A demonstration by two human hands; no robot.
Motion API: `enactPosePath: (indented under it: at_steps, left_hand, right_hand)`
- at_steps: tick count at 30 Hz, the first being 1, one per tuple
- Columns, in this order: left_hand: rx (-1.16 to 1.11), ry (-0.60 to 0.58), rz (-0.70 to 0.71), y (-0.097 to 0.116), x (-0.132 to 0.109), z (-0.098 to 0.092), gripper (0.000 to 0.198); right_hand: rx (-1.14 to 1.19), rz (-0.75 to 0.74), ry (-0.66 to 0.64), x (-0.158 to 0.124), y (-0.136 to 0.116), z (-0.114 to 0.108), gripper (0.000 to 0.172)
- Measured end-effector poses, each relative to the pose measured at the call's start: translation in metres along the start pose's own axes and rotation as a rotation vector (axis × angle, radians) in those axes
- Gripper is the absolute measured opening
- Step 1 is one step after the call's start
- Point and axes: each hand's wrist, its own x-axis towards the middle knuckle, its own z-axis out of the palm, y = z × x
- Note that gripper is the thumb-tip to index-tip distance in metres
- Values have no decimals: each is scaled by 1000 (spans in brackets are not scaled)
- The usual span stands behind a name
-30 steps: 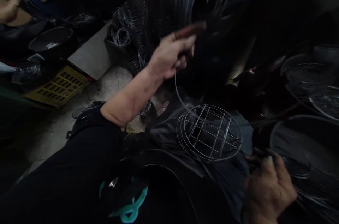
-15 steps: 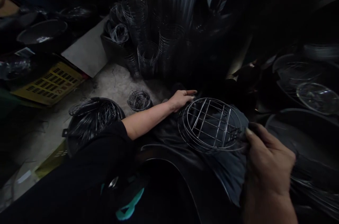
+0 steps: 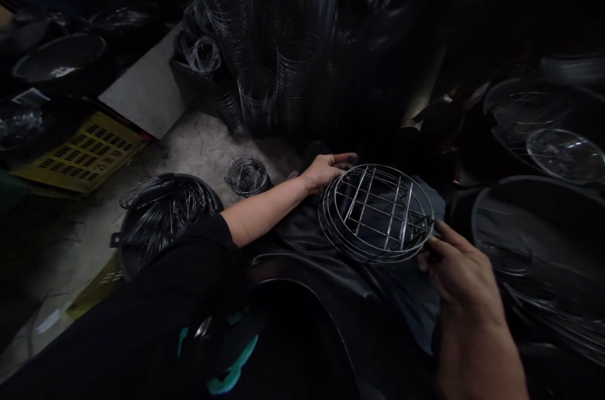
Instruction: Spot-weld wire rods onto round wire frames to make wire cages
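A round wire rack (image 3: pixel 375 214) with straight crossbars inside ring-shaped rims is in front of me, above dark cloth over my lap. My right hand (image 3: pixel 460 261) grips its right edge between thumb and fingers. At the far left edge of the rack is my left hand (image 3: pixel 326 172), index finger stretched out past the rim. It appears to touch the rim, though its lower fingers are partly hidden. More than one ring shows at the rack's left side; whether several racks are stacked I cannot tell.
A black tub (image 3: pixel 170 217) of loose wire pieces stands on the floor at left, beside a small stack of wire rings (image 3: pixel 246 174). Tall wire stacks (image 3: pixel 258 97) rise behind. A yellow crate (image 3: pixel 89 151) lies far left. Dark basins (image 3: pixel 543 217) line the right.
My right hand has moved left and slightly up, bringing the wire rack closer to my left hand. The left hand keeps its stretched finger and now meets the rim.
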Motion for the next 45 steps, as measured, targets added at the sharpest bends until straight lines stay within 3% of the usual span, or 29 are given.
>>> enactPosePath:
  at_steps: [9,14,16,20,23,27,31,33,35,40,42,45]
  left_hand:
    - [176,-142,-11,2,4,-10,64]
    - [496,-214,41,21,-5,-13,60]
    - [652,-308,34,33,-10,-16,68]
    - [851,-517,97,44,-24,-28,104]
    - [957,-456,203,35,-33,-34,124]
    - [1050,-442,273,25,-38,-36,131]
    - [1028,-550,127,39,-33,-35,135]
    - [928,-553,67,50,-28,-31,131]
    - [837,-480,39,57,-23,-23,124]
    - [802,-371,-187,59,-30,6,102]
    - [770,-341,-226,66,-40,5,95]
    - [783,-252,-214,90,-51,-15,88]
  right_hand:
    - [-200,-13,-150,3,4,-10,65]
    - [-313,9,-214,2,1,-16,60]
    - [-292,37,-256,0,0,-17,66]
    - [-212,82,-324,-2,8,-21,79]
    - [-225,99,-316,1,16,-21,77]
    - [-240,91,-275,7,19,-16,81]
    - [-192,14,-325,6,22,-13,93]
    - [-171,-30,-339,3,27,-13,101]
    - [-173,-104,-310,-4,33,-14,103]
    - [-169,-310,-315,-24,34,-13,91]
    - [-200,-393,-338,-26,28,-4,86]
    - [-302,-500,-412,-16,15,15,80]
